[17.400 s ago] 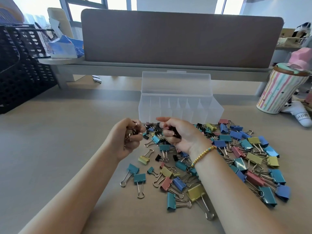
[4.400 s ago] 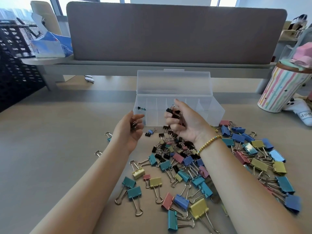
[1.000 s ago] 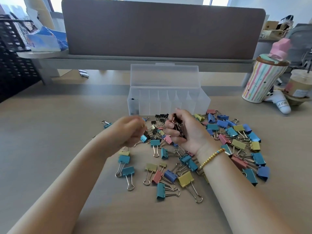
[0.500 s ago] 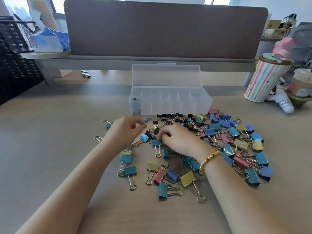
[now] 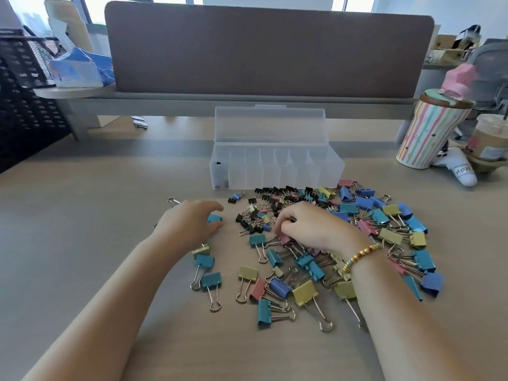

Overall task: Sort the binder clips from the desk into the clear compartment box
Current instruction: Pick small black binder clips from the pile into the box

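Both hands are working low over the pale wooden counter (image 5: 82, 204). The left hand (image 5: 189, 224) is lying palm down with loosely spread fingers, a teal binder clip (image 5: 214, 218) touching its fingertips. The right hand (image 5: 308, 226) is curling its fingers into the heap of multicoloured metal binder clips (image 5: 330, 243), though what it is pinching cannot be told. The clear plastic compartment box (image 5: 275, 166) is standing open just beyond the heap, a few black clips (image 5: 221, 182) lying in its leftmost compartment.

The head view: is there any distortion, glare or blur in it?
Head view: wide-angle bending curves the partition top; windows behind it are blown out white; the striped cup leans from distortion; clips in the clear box look soft through its frosted wall; both hands look sharp.
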